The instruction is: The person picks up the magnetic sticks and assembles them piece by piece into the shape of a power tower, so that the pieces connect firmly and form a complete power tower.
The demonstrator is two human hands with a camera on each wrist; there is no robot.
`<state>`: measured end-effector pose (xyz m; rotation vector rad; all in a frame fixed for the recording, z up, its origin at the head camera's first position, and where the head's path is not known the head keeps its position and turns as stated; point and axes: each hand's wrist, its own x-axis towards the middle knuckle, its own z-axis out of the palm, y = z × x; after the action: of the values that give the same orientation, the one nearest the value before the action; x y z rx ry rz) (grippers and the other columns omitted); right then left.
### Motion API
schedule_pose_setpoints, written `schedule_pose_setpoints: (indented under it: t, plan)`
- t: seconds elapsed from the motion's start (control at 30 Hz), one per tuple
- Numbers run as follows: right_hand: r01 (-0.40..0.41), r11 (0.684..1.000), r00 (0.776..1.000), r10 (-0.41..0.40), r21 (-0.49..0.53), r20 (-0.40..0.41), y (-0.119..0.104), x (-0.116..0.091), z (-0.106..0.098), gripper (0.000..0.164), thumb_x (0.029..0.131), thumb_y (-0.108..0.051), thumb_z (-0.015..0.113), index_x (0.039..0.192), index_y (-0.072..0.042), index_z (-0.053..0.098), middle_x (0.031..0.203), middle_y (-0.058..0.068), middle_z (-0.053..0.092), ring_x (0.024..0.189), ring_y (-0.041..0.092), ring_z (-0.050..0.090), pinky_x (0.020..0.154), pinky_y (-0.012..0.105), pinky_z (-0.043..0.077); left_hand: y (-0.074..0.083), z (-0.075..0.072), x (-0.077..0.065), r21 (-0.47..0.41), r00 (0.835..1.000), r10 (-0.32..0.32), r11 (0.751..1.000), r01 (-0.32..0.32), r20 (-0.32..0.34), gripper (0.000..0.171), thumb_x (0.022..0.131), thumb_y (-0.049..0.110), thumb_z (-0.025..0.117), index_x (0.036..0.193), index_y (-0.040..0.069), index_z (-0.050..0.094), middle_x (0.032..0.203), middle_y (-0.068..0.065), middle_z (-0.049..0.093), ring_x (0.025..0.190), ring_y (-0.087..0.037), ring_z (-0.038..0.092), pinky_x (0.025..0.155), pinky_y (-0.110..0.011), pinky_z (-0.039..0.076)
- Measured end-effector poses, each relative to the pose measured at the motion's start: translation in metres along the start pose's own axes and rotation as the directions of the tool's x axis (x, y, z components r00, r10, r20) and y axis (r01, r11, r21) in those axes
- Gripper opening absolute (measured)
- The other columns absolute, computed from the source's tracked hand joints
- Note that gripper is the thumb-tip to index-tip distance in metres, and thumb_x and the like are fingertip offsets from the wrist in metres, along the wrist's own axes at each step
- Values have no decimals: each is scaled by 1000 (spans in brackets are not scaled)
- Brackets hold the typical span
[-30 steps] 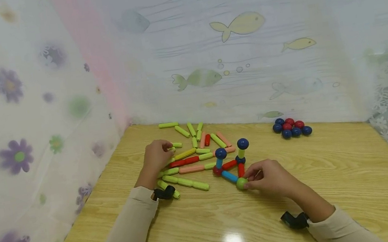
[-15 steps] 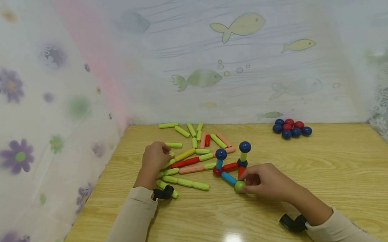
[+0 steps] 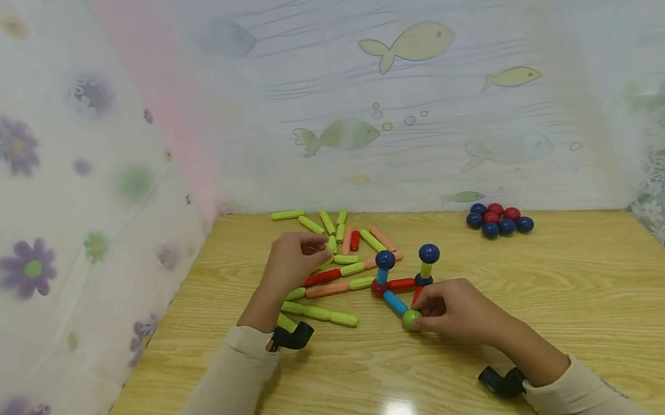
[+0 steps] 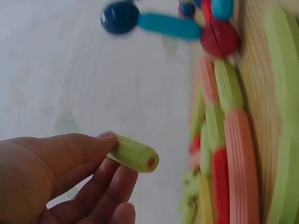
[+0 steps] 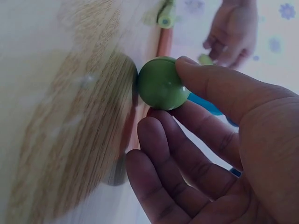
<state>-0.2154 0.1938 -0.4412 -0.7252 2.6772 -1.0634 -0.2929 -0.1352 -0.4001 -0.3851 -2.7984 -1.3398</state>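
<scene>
My left hand (image 3: 292,265) is raised over the rods on the table. It pinches a short light-green rod (image 4: 135,155) between thumb and fingers, and one end of the rod faces the left wrist camera. On the right, my right hand (image 3: 466,312) grips a green ball (image 5: 163,83) at the near corner of a triangular frame. A blue rod (image 3: 395,303) runs from that ball to a red ball (image 3: 379,289). A red rod (image 3: 402,284) joins the red ball to a dark blue ball (image 3: 423,280). Two upright rods carry blue balls (image 3: 429,253) on top. My fingers partly hide the third side.
Several green, red, yellow and salmon rods, one a salmon rod (image 3: 327,290), lie left of the frame. Several blue and red balls (image 3: 507,226) are grouped at the back right. Printed sheets (image 3: 426,153) stand behind and left of the wooden table (image 3: 345,402).
My left hand has moved right and up from the rod pile with a light-green rod. The frame has turned slightly, its far corner shifting right, while my right hand keeps hold of the green ball.
</scene>
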Motion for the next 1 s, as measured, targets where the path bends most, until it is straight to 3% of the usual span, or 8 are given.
schedule_pose_setpoints:
  t: [0.23,0.5,0.63,0.7,1.0]
  plan:
    - [-34,999,999,34,24,-5,-2,0,0,16,89,-31,84,98,-20,78,86,-11,72,79,8,68,70,24,57,35,16,-15,-63,985,124,991,-117,118,19,92,24,80,111,20,78,104,5,75,96,-13,70,85,-36,59]
    - [-56,998,998,57,34,-17,-2,0,-2,16,89,-32,83,97,-18,79,86,-10,73,79,10,69,69,25,57,50,51,-28,-104,948,233,971,-215,218,16,91,21,82,105,19,76,99,8,75,89,-5,71,80,-27,59]
    - [-47,998,999,48,39,-19,-1,-1,-2,16,89,-31,84,97,-19,78,86,-10,73,78,9,70,69,25,57,54,71,-33,-120,936,239,969,-215,257,16,91,20,82,105,20,75,100,9,75,90,-2,71,79,-23,59]
    - [-43,998,999,44,42,-20,0,-1,-2,16,89,-31,84,97,-19,77,86,-10,72,78,9,70,69,25,57,56,79,-36,-116,939,224,973,-200,261,16,91,20,82,105,21,75,99,10,74,89,-1,70,78,-22,58]
    - [-43,999,999,44,28,-26,2,-1,-1,21,86,-34,86,96,-20,74,86,-9,69,78,10,67,69,26,57,59,96,-39,-134,946,213,974,-185,244,13,90,20,83,101,20,75,98,9,72,86,-1,69,78,-21,57]
